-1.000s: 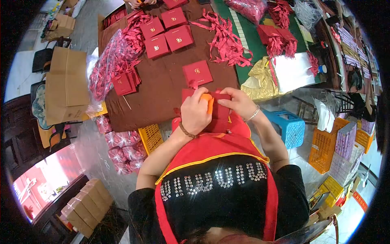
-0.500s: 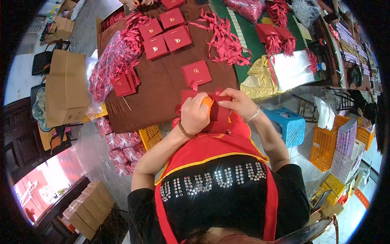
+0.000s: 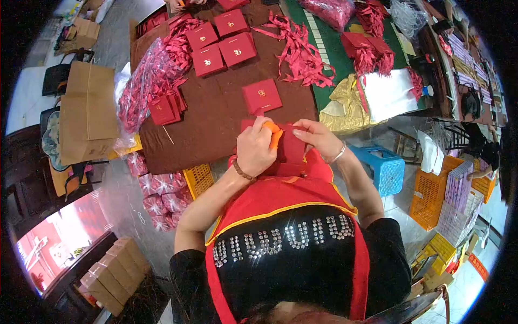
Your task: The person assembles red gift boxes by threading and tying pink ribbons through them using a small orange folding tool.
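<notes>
A dark red gift bag [image 3: 292, 148] is held in front of my apron, just off the near table edge. My left hand [image 3: 255, 149], with a brown bead bracelet, is closed round an orange tool [image 3: 274, 136] at the bag's upper left; its working end is hidden. My right hand [image 3: 319, 140], wearing a silver bracelet, pinches the bag's upper right edge between thumb and fingers. Just beyond my hands, a flat red bag with a gold emblem [image 3: 261, 96] lies on the brown cloth.
Several matching red bags [image 3: 237, 49] lie farther up the brown-covered table [image 3: 216, 110]. Loose red ribbons [image 3: 305, 56] are right of them, and a plastic-wrapped bundle [image 3: 145, 89] lies left. Another person's hands [image 3: 183, 4] show at the top. A blue stool [image 3: 387, 170] stands right.
The pink ribbon loop that stuck up above the bag is no longer visible. My left hand has turned slightly, showing more of the orange tool. My right hand keeps its pinch.
</notes>
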A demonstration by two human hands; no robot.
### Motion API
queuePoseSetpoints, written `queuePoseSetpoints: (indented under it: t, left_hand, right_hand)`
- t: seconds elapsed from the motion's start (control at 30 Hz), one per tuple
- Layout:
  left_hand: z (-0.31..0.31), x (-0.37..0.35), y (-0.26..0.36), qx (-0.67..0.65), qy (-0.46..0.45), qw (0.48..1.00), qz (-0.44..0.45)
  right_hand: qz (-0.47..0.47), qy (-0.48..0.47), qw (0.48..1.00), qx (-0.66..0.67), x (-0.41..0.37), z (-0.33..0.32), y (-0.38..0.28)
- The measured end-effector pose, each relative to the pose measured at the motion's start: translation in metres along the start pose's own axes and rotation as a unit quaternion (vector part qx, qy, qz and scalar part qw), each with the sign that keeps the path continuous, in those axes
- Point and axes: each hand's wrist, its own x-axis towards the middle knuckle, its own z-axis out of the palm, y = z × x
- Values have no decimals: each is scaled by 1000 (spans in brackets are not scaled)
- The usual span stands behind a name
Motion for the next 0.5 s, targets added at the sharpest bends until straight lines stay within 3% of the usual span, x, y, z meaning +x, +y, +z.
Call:
queuePoseSetpoints:
  t: [0.2,0.5]
  left_hand:
    - [-3,0,1,4,-31,999,6]
    - [1,2,6,-39,11,999,10]
  right_hand:
    - [3,13,1000,18,-1,-1,-2]
    - [-14,2,1000,4,1,-4,-3]
